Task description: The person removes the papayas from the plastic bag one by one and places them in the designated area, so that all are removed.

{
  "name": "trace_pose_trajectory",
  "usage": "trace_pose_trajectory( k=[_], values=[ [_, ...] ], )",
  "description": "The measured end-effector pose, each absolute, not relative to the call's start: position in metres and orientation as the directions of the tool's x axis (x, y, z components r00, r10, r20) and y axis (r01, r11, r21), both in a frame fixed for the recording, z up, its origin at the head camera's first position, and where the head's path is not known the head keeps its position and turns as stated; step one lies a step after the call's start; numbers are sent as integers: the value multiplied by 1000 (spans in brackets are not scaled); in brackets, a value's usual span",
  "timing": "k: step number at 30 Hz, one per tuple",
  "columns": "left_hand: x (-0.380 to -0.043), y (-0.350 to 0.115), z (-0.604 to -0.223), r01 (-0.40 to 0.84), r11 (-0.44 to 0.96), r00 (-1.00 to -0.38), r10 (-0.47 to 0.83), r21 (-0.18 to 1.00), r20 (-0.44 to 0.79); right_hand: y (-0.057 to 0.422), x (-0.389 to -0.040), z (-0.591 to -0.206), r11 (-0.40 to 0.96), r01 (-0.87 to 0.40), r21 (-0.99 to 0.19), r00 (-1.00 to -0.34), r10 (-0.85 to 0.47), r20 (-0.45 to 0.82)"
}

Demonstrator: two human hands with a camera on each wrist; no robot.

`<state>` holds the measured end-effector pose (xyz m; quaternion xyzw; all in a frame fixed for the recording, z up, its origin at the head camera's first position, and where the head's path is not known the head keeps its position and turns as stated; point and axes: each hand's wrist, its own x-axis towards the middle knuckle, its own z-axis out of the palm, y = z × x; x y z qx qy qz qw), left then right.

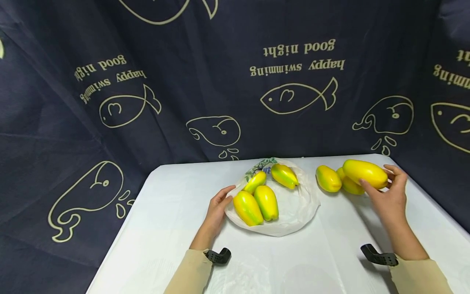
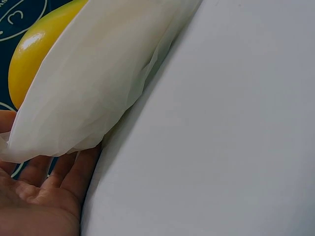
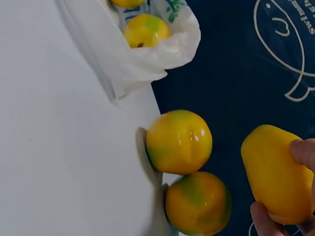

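Observation:
A white plastic bag (image 1: 290, 218) lies on the table with its mouth spread wide and several yellow-green papayas (image 1: 267, 203) inside. My left hand (image 1: 216, 210) pinches the bag's left rim, thumb on the inside and fingers beneath, as the left wrist view shows. At the right, my right hand (image 1: 393, 196) grips another papaya (image 1: 365, 173) by its near end, thumb on one side and fingers on the other. The held papaya (image 3: 278, 174) is raised above the table. Two loose papayas (image 3: 179, 141) sit side by side just left of it, one partly hidden behind it in the head view.
The table (image 1: 176, 204) has a white cover. Behind it hangs a dark blue curtain (image 1: 220, 81) printed with fish, whales and upside-down lettering. Each wrist wears a black band with a camera mount (image 1: 219, 256). The loose papayas stand between the bag and my right hand.

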<state>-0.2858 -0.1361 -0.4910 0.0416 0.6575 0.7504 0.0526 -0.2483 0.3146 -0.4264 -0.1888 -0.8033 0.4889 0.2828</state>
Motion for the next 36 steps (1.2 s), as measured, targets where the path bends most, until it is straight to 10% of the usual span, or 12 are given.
trace_pose_trajectory(
  k=[7,24,36],
  values=[
    [-285,-136,-491,-21,-130,-991,133,991,-3,325,-252,-436,476,66,-877,-752,601,270],
    [-285,-136,-491,-19,-126,-991,131,992,-2,347,-256,-437,28,-30,-999,-699,714,41],
    [-285,-136,-491,-18,-122,-991,132,992,-2,355,-260,-452,107,128,-986,-664,748,-5]
  ],
)
